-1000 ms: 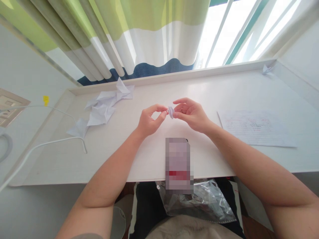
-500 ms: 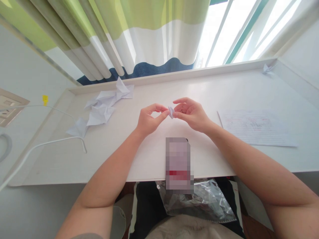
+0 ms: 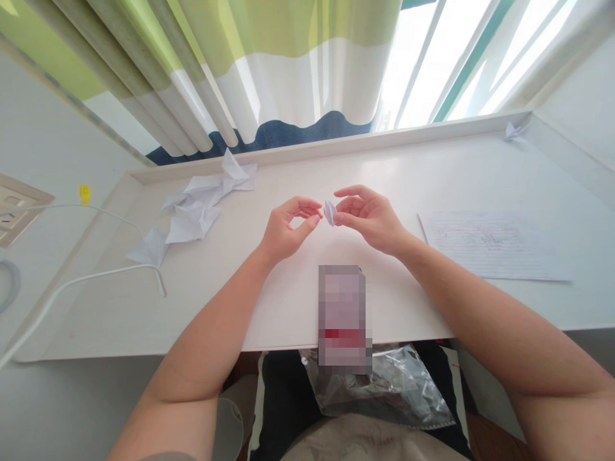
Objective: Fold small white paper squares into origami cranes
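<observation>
Above the middle of the white desk, a small folded piece of white paper (image 3: 329,212) is pinched between the thumb and fingers of my right hand (image 3: 369,216). Just to its left is my left hand (image 3: 290,224), its thumb and curled fingers slightly apart, with a narrow gap between the fingertips and the paper. Several folded white paper pieces (image 3: 192,221) lie in a loose group at the left of the desk. One more small folded paper (image 3: 514,132) rests in the far right corner.
A lined, written sheet (image 3: 494,246) lies at the right. In front of me a pixelated, phone-shaped object (image 3: 342,307) overlaps the desk's front edge, with a clear plastic bag (image 3: 398,390) below on my lap. A white cable (image 3: 96,278) crosses the left side. Curtains (image 3: 288,70) hang behind.
My left fingertips have come off the folded paper and moved slightly left. My right hand still pinches the paper, which appears turned a little.
</observation>
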Demonstrator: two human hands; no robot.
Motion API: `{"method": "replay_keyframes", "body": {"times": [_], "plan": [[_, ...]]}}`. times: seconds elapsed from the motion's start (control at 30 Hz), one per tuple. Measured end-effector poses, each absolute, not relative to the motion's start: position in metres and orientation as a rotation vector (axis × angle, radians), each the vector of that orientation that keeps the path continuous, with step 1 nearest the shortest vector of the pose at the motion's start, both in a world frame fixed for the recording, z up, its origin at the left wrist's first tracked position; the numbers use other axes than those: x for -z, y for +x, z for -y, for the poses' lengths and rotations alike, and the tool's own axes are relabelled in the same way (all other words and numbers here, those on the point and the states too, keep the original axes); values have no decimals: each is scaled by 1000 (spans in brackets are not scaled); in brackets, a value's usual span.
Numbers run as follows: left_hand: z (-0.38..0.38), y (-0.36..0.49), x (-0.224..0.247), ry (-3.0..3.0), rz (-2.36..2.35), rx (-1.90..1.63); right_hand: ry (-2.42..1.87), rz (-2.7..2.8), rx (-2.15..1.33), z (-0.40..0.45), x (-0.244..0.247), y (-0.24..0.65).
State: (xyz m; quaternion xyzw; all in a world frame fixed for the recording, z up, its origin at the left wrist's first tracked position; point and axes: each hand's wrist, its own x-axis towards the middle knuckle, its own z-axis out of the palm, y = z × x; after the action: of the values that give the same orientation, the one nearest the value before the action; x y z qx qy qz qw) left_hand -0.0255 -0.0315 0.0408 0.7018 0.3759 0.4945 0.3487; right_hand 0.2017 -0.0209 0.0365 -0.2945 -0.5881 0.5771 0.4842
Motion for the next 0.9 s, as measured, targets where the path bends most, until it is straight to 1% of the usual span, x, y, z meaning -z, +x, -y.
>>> {"method": "replay_keyframes", "body": {"times": [0.3, 0.9], "plan": [[32, -22, -41, 2074, -982, -1408, -737, 1443, -1406, 21, -37, 202], [30, -25, -39, 2165, -978, -1360, -694, 1513, -1397, 23, -38, 201]]}}
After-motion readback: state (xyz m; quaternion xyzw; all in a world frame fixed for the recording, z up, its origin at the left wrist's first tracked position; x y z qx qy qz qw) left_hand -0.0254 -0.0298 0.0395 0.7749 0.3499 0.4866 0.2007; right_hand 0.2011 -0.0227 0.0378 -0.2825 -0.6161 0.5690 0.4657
